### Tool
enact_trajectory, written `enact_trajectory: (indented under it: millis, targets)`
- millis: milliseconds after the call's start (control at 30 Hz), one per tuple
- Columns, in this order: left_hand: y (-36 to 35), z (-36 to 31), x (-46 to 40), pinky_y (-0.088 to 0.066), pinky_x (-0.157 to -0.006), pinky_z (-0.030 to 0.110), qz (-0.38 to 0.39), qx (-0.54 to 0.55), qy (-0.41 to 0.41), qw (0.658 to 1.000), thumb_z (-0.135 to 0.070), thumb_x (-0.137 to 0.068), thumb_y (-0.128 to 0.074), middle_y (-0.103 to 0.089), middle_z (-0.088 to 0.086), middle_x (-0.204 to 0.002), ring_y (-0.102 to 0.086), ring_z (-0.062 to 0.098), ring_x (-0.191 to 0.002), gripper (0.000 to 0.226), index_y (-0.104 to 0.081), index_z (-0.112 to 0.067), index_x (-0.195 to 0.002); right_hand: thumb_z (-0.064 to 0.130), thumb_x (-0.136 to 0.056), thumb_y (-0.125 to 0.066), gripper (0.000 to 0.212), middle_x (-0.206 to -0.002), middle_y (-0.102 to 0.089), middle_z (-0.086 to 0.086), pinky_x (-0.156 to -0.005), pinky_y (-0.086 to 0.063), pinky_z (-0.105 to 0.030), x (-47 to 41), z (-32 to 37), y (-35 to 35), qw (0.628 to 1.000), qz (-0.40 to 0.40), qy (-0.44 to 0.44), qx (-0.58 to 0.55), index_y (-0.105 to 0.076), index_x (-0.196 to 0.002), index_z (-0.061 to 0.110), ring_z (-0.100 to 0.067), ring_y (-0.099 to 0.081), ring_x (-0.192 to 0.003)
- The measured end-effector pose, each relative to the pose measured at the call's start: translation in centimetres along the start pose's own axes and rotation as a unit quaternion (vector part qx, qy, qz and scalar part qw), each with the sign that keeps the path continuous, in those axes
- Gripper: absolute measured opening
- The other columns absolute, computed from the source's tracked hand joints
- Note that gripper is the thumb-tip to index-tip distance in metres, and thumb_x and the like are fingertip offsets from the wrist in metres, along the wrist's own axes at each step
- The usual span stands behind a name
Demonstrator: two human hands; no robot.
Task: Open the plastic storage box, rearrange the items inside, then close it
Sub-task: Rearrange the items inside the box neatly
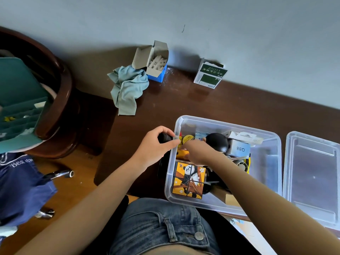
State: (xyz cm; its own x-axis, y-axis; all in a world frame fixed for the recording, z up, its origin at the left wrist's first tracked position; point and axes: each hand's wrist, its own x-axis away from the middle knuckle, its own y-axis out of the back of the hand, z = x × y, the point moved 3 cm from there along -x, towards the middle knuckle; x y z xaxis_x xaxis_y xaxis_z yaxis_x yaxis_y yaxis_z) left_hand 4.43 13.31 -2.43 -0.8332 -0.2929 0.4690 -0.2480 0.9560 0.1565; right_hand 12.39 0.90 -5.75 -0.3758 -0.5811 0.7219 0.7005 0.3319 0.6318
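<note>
The clear plastic storage box (265,162) is sitting open at lower right of the frame, its clear lid (312,173) lying just beside it. The left hand (156,146) is gripping a small black object (164,138) at the box's left rim, while the right hand (197,151) is reaching in among the items, fingers curled downward; what they are holding, I cannot tell.

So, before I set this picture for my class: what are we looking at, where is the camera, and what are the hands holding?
There is no machine here. A person wears a camera on the head, so the single picture looks down at their own arms and lap. The left hand grips a small black object at the wall of a clear plastic storage box. The right hand reaches inside the box among the items; what it holds is hidden. In the box sit a panda picture cube and a black ball-like thing. The lid lies beside the box on the brown table, with a crumpled cloth and an open box of chalk farther back.
</note>
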Motion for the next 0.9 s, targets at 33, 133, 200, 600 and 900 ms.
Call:
enact_trajectory:
  millis: [33, 133, 200, 600, 900]
  targets:
    - [-0.2, 0.1, 0.0, -0.041, -0.051, 0.011, -0.001, -0.015, 0.001, 1.0, -0.018, -0.081, -0.074, -0.058, -0.004, -0.08, -0.054, 0.005, -0.062, 0.018, -0.061, -0.015, -0.092, 0.009, -0.093, -0.055, 0.044, -0.131, -0.057, -0.008, -0.092, -0.046, -0.028, 0.0, 0.0, -0.2, 1.0, -0.001, -0.003, -0.005, -0.05, -0.135, 0.016, -0.024, -0.056, -0.115]
    - [-0.6, 0.5, -0.2, -0.042, -0.058, 0.021, -0.006, -0.036, 0.006, 0.999, -0.017, -0.079, -0.075, -0.054, -0.001, -0.079, -0.05, 0.011, -0.067, 0.021, -0.057, -0.014, -0.089, 0.008, -0.092, -0.056, 0.046, -0.133, -0.055, -0.01, -0.095, -0.045, -0.03, 0.2, 0.1, -1.0, 1.0, -0.002, -0.011, -0.014, -0.049, -0.136, 0.017, -0.026, -0.055, -0.117]
    - [-0.7, 0.6, -0.3, -0.042, -0.059, 0.025, -0.01, -0.044, 0.004, 0.999, -0.016, -0.079, -0.075, -0.053, 0.0, -0.078, -0.049, 0.013, -0.066, 0.022, -0.055, -0.015, -0.087, 0.01, -0.092, -0.056, 0.045, -0.132, -0.056, -0.01, -0.094, -0.045, -0.031, 0.2, -0.1, -1.0, 1.0, -0.001, -0.013, -0.011, -0.05, -0.136, 0.017, -0.026, -0.055, -0.117]
    - [-0.7, 0.9, -0.2, -0.046, -0.049, 0.015, 0.0, -0.044, -0.027, 0.999, -0.013, -0.08, -0.074, -0.053, 0.004, -0.079, -0.053, 0.012, -0.059, 0.022, -0.053, -0.017, -0.085, 0.002, -0.089, -0.055, 0.013, -0.085, -0.058, -0.007, -0.068, -0.049, -0.028, -2.8, 1.1, 0.1, 0.979, -0.123, -0.154, -0.051, -0.062, -0.1, 0.005, -0.024, -0.062, -0.084]
    - [-0.6, 1.0, -0.2, -0.049, -0.051, 0.017, 0.008, -0.041, -0.03, 0.999, -0.015, -0.081, -0.073, -0.053, 0.004, -0.079, -0.055, 0.012, -0.059, 0.022, -0.052, -0.016, -0.087, 0.002, -0.089, -0.054, 0.017, -0.095, -0.062, -0.011, -0.063, -0.048, -0.026, -4.5, 0.8, -0.1, 0.974, -0.115, -0.19, -0.042, -0.06, -0.105, 0.003, -0.023, -0.065, -0.088]
